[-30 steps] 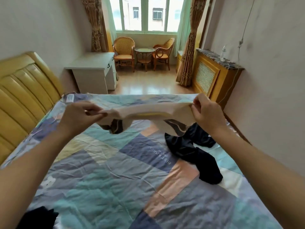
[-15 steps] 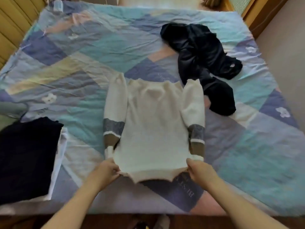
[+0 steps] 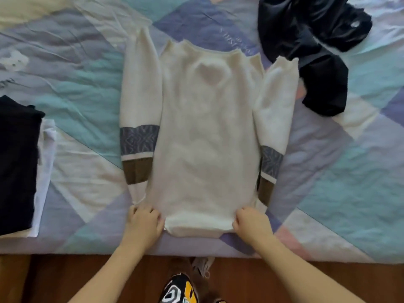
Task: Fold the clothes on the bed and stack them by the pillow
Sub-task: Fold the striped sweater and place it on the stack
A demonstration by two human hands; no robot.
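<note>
Hands, left hand (image 3: 143,224) and right hand (image 3: 251,223), pinching hem corners of cream sweater (image 3: 207,136), spread flat on bed (image 3: 349,193); next, probably sleeves folded in.

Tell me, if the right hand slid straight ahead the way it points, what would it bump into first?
The right hand already pinches the cream sweater's hem. Going straight up the bed, it would most likely push into the sweater's body and the patterned sleeve beside it; the black clothes lie farther on.
</note>
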